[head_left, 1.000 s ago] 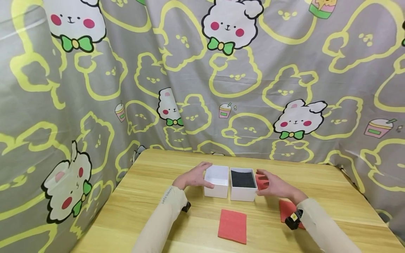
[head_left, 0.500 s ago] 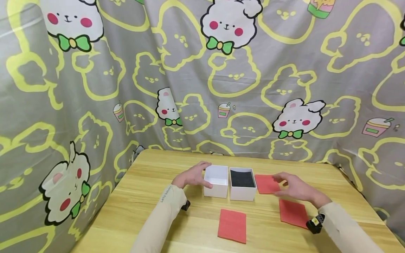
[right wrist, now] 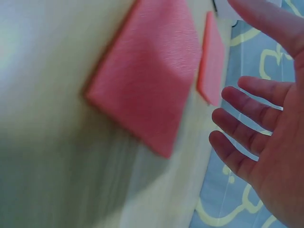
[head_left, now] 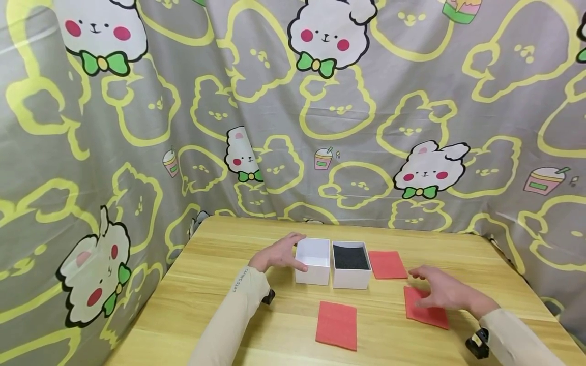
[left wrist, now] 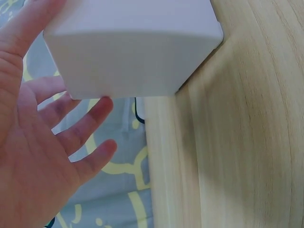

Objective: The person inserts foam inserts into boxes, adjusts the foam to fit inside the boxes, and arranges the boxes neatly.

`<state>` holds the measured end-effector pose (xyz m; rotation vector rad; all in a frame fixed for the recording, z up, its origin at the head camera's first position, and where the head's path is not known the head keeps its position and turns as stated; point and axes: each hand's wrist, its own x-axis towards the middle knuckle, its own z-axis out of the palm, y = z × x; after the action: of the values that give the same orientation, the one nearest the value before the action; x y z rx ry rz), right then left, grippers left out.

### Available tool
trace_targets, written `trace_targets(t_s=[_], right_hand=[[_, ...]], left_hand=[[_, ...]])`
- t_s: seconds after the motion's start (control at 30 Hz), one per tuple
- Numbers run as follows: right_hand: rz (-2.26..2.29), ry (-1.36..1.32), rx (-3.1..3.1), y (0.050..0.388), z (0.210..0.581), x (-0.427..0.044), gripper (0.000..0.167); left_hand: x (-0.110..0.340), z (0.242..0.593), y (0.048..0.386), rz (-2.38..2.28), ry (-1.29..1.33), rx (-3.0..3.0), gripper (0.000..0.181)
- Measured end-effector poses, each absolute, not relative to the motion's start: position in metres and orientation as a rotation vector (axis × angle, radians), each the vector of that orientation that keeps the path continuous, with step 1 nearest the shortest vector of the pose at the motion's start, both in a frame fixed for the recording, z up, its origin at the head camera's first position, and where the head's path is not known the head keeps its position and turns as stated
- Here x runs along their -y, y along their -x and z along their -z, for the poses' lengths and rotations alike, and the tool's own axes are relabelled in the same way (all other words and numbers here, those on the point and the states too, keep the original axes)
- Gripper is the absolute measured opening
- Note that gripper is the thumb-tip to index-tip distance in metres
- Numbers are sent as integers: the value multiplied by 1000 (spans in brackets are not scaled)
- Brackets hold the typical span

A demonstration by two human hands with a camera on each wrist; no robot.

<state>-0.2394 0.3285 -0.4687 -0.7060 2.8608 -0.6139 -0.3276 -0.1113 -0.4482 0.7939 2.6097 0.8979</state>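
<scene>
The right hand, grip spread and pinching nothing, hovers at a flat, felt-like red square, right and nearside of the white open-topped box holding a flat black piece. Reaching for that square looks like the step in hand; lifting it calls for pinching an edge. Another red square lies just right of that box, a third red square in front; left of it, the left hand, fingers spread, spans a white-lined open box. Against half a second ago, the right hand sits farther right of the black-holding box and nearer the person
</scene>
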Motion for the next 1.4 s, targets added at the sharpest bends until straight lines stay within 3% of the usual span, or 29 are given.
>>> trace_targets(t_s=[0.37,1.4], right_hand=[[490,768,-2888,222,489,-337,103],[356,763,-2955,221,494,-340,93]], left_hand=[[112,448,326,-912,-775,-2609,100],[115,454,327,-956,-810,-2601,102]])
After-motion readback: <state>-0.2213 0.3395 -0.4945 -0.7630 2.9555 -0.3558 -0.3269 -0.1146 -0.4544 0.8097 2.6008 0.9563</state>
